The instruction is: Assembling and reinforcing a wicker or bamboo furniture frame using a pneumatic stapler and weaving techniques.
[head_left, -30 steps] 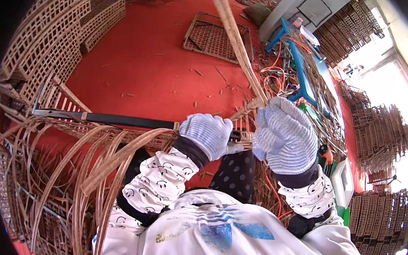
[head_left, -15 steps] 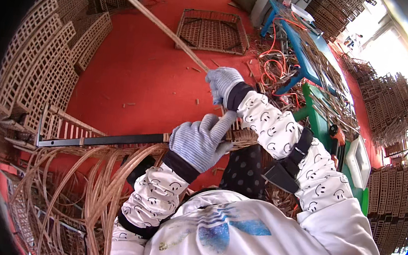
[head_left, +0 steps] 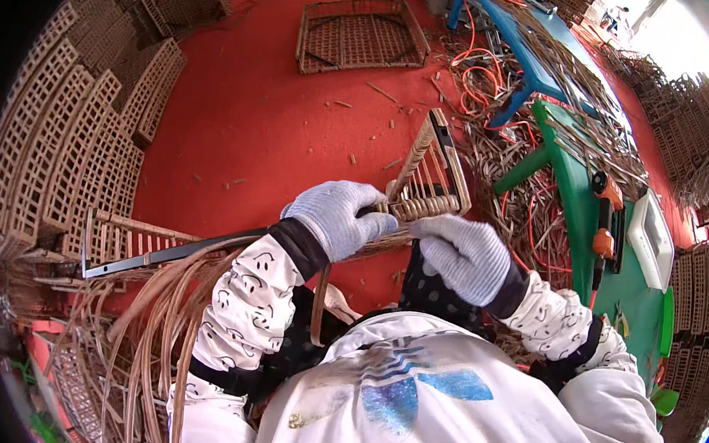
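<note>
woven frame (head_left: 429, 177) between both hands, panels (head_left: 69, 141) stacked left, table (head_left: 609, 266) right

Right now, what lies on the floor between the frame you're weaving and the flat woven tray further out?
In the head view, only bare red floor with scattered cane offcuts lies between the frame and the woven tray.

There is one view only, from a wide fisheye camera worn on the person's head, looking steeply down past the chest, so close that both forearms enter from the lower edge. It faces out over the red floor (head_left: 237, 121), whose straight edges bend toward the dark round rim.
</note>
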`<control>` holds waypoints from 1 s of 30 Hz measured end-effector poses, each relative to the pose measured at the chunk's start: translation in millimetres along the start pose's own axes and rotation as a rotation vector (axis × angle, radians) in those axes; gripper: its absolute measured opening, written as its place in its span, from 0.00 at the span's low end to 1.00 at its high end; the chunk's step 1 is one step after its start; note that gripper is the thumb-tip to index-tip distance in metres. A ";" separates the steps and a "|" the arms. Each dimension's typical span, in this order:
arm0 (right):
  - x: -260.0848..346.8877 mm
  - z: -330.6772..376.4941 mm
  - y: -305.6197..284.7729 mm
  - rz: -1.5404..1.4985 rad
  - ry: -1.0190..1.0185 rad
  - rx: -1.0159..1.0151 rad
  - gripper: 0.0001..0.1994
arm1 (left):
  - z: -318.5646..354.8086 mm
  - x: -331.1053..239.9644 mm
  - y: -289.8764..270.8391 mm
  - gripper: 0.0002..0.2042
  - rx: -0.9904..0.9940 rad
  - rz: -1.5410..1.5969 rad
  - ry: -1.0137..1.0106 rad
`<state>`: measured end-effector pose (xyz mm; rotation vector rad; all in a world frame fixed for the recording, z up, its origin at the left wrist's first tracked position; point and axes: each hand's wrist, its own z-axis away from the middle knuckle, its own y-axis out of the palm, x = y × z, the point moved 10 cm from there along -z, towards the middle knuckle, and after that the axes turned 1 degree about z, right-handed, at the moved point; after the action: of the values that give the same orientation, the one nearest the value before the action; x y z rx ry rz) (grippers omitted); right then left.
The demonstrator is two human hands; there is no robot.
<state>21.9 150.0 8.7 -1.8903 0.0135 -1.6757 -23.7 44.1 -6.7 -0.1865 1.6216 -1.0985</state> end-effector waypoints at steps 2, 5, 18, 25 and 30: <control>-20.6 17.3 6.9 0.177 0.011 -0.064 0.14 | -5.3 1.2 2.2 0.13 0.045 0.023 -0.021; -33.8 21.8 28.1 0.323 -0.077 -0.028 0.29 | -3.8 3.6 4.0 0.13 0.087 0.119 -0.076; -66.4 -0.6 53.0 -0.897 0.584 -0.044 0.09 | 2.3 -13.4 -1.1 0.13 -0.059 -0.075 0.086; -64.8 17.1 50.9 -0.799 0.626 0.235 0.15 | 10.6 -17.5 -2.2 0.15 -0.046 -0.214 0.109; -63.2 23.6 37.9 -0.604 0.589 0.270 0.15 | 21.2 -35.7 -6.0 0.15 -0.241 -0.328 0.299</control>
<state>44.8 153.7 -65.1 -1.2033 -0.5649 -2.4396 4.9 51.4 23.2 -0.4793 2.0431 -1.2173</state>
